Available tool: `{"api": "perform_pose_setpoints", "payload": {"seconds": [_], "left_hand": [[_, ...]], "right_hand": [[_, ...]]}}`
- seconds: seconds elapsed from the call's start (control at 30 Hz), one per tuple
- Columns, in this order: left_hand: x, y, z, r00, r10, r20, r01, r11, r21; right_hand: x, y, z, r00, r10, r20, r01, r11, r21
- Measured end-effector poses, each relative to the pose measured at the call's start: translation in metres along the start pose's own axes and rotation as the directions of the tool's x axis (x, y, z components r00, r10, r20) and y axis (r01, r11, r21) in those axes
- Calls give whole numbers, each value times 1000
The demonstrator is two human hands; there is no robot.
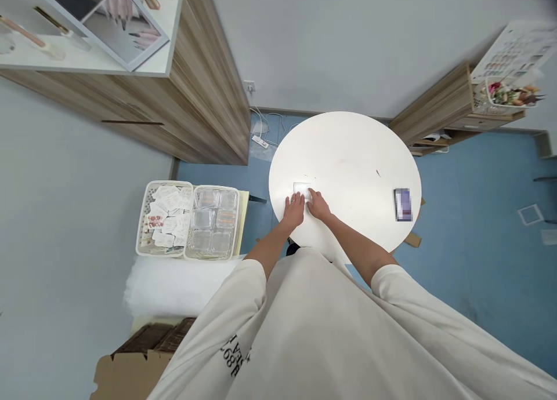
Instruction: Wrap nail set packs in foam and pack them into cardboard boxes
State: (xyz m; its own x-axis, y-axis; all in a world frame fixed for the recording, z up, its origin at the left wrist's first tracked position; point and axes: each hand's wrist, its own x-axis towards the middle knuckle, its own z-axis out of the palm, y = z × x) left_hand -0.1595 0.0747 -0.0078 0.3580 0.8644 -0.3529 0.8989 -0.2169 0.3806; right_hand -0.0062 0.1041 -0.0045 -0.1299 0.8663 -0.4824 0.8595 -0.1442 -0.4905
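Observation:
On the left part of the round white table [343,151] lies a small, flat, whitish rectangular piece [301,186], too small in view to name. My left hand [295,209] rests at its lower edge, fingers spread and lying flat. From the right, my right hand [319,206] reaches to the same piece, its index finger stretched onto the right edge and its thumb held apart. Neither hand appears to grip anything. Part of the piece is hidden beneath the fingertips.
A purple, pixelated item [403,204] lies at the table's right edge. To the left stand a white basket of paper cards [140,233] and another of clear plastic boxes [236,226]. Below them are white wrap [174,285] and cardboard [130,377]. A power strip [260,141] lies behind.

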Motion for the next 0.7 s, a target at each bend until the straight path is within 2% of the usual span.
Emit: {"api": "perform_pose_setpoints", "payload": {"seconds": [0.2,0.4,0.53,0.7], "left_hand": [[-19,13,-10,998,-3,-67,2,1000,-13],[-43,35,-13,990,-43,-136,45,999,13],[-66,52,-6,979,-95,-181,93,995,-17],[-104,84,15,966,-154,-207,153,988,-22]], "right_hand": [[-35,17,-8,999,29,-14,-29,999,18],[-60,31,-20,999,-17,-40,17,1000,-8],[-81,42,-23,996,-78,-38,77,997,-28],[-116,67,-22,988,-151,-42,150,988,-41]]}}
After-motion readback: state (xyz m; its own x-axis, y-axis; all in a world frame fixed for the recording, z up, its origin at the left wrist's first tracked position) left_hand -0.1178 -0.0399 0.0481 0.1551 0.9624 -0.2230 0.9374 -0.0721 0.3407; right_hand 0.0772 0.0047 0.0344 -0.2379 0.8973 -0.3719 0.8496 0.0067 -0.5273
